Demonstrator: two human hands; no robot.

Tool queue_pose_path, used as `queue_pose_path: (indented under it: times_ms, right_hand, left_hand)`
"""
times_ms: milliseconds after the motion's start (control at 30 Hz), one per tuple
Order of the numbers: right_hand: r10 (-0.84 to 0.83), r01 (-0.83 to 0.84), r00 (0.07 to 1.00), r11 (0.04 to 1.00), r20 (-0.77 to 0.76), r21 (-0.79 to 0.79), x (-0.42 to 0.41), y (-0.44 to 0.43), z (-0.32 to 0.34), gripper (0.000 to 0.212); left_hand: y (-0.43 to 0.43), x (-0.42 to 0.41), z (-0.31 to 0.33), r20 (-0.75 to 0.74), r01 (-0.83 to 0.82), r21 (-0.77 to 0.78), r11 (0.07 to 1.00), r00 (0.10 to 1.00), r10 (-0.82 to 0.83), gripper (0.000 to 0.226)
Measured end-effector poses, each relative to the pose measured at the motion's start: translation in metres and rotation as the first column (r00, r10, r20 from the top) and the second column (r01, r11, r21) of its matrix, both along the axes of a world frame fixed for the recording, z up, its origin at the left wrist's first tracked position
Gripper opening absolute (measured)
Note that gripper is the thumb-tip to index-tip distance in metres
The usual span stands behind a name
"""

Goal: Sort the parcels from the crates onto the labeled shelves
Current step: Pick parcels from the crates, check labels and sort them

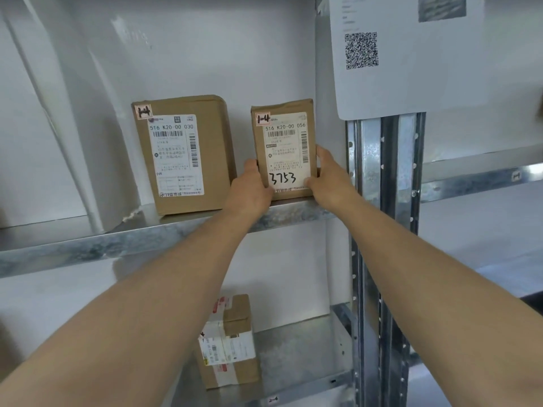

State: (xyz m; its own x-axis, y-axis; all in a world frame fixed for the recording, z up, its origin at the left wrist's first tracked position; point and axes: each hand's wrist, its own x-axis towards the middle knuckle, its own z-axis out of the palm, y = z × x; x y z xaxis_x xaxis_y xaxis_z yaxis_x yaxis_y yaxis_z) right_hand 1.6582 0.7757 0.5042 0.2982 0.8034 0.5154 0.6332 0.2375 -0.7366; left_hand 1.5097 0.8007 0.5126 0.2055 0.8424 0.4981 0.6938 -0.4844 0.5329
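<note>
Bare forearms reach up from the bottom corners to a small brown cardboard parcel with a white shipping label (pixel 283 148). The left hand (pixel 251 189) clasps its lower left edge and the right hand (pixel 329 177) wraps its lower right edge, thumb on the label. It stands upright on the upper galvanised metal shelf (pixel 88 242), long axis vertical, label facing the camera. Just beside it, on the left, a larger brown labelled parcel (pixel 185 154) stands apart from it.
</note>
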Motion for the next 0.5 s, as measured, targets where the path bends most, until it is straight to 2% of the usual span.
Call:
queue_pose_path:
  times_ms: [267,367,500]
  right_hand:
    - [-0.040,0.041,0.999,0.999,0.013,-0.036,-0.004,-0.009,-0.005,0.073]
    - [-0.088,0.081,0.987,0.995,0.137,0.058,-0.011,-0.032,-0.010,0.069]
    - [-0.163,0.115,0.947,0.977,0.279,0.180,-0.027,-0.062,-0.020,0.066]
  left_hand:
    - [-0.014,-0.005,-0.002,0.017,0.018,-0.020,1.000,1.000,-0.018,0.054]
    - [-0.038,-0.016,-0.004,0.004,0.039,0.117,0.992,0.999,-0.040,0.063]
    - [-0.073,-0.048,-0.021,-0.088,-0.022,0.323,0.946,0.995,0.053,0.059]
